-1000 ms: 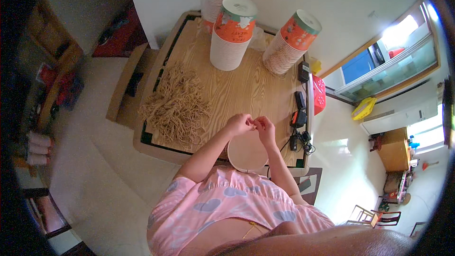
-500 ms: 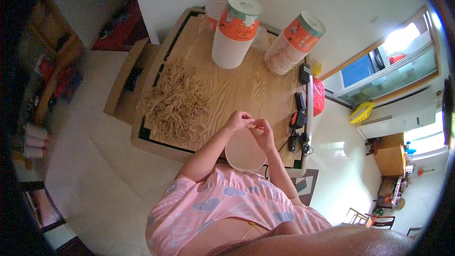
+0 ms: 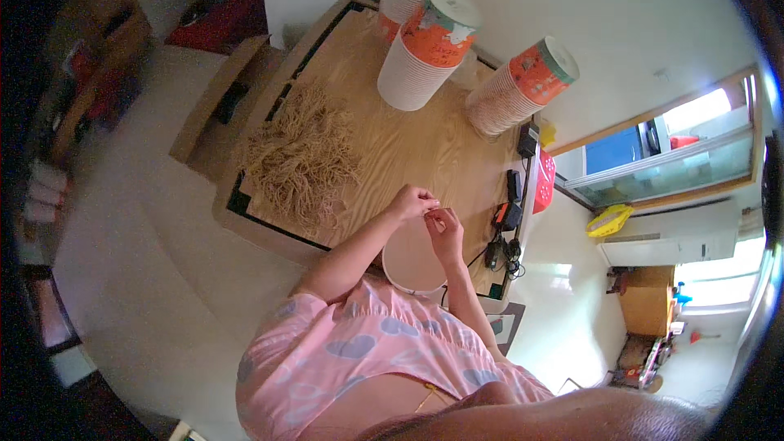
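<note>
while both hands (image 3: 414, 202) meet, a tub (image 3: 412, 263) sits near.

Left fingers (image 3: 422, 196) and right fingers (image 3: 442, 217) meet at a pale tub (image 3: 412, 260) near tangled brown cords (image 3: 302, 159).

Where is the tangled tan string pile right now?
In the head view, the tangled tan string pile lies on the left side of the wood-grain tabletop, left of the bare left hand and right of the brown cardboard box.
</note>
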Demonstrator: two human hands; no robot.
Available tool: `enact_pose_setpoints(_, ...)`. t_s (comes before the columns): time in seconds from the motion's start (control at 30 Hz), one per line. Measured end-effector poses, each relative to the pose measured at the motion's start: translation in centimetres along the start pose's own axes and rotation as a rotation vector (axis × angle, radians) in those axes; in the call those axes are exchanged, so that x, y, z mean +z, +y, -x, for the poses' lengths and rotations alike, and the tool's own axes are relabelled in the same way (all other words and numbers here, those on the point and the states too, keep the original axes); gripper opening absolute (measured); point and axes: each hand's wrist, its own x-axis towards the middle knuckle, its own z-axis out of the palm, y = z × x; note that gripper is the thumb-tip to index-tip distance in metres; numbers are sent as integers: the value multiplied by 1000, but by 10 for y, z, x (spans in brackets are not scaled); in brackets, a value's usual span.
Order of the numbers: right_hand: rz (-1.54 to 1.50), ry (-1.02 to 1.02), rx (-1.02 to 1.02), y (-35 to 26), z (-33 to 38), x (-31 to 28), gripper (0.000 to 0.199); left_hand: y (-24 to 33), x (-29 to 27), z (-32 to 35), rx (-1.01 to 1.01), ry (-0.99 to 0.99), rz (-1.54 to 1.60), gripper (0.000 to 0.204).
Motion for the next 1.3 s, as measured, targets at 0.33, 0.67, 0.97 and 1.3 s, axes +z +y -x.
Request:
enact_pose_setpoints(0.33, -203, 144, 109, 9, -9, 4, 4, 2, 0, 7, 60, 78, -212, 17)
enact_pose_setpoints(0.67, -101, 160, 163, 6, -6, 2, 6, -15, 2, 5, 50, 106, -167, 19)
enact_pose_setpoints(0.97, -48, 166, -53, 16, -2, 9, 4, -27, 2, -5, 80, 96, -58, 19)
enact_pose_setpoints(1.3, -84, 151, 41, 12, -1, 12, 8, -7, 17, 8, 175, 311, -534, 19)
